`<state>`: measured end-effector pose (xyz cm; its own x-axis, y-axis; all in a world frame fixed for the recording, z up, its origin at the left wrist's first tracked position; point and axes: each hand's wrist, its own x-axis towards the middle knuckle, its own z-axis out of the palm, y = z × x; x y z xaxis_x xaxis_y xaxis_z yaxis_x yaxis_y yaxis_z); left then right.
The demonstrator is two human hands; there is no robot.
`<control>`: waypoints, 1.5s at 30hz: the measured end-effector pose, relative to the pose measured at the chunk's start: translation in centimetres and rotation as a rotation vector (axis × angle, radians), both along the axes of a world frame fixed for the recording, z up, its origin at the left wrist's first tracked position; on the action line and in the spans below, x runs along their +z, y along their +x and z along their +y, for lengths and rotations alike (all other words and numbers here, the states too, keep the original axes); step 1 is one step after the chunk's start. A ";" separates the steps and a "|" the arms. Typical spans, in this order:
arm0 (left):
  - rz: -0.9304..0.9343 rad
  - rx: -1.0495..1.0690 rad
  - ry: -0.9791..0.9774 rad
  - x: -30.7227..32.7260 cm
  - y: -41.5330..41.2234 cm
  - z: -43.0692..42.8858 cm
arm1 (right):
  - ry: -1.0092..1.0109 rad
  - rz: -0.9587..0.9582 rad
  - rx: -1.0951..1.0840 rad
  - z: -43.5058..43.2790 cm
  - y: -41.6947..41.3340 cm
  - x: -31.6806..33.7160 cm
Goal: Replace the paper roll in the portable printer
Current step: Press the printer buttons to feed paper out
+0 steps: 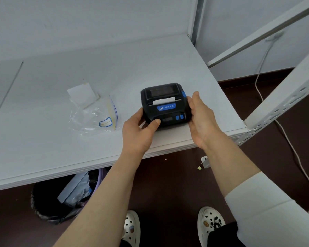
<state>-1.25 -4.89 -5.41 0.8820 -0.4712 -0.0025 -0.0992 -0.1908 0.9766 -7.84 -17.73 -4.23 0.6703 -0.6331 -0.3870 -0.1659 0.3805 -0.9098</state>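
The portable printer (165,106) sits on the white tabletop (61,148), close to its front right corner, held between both hands. Its lid is down, and a short strip of white paper (163,101) sticks out of the slot across the top.

The left hand (139,129) has its grip clamped on the printer's near left corner: the thumb presses on the front face beside the small display, and the fingers curl round the left side. The right hand (202,118) cups the right side, its grip closed against the casing. Its thumb points up next to the blue latch (184,94), and its fingers are tucked out of sight behind the body. Two blue buttons (179,117) show on the front, between the hands.

Left of the printer, apart from it, lies a crumpled clear plastic bag (95,116) with a blue-edged label, and a white square card (82,94) rests at the bag's far end (whether it is inside or on top I cannot tell).

Under the tabletop stands a bin (61,198) lined with a black bag, and a pale cable (292,148) trails over the dark floor on the right.
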 end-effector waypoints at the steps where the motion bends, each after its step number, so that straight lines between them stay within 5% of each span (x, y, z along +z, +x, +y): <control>1: -0.002 0.000 0.000 0.0 0.0 0.0 | 0.002 0.000 -0.003 0.0 0.0 0.0; 45: 0.017 0.003 -0.015 0.2 -0.1 0.0 | -0.016 0.028 0.009 0.1 0.0 0.4</control>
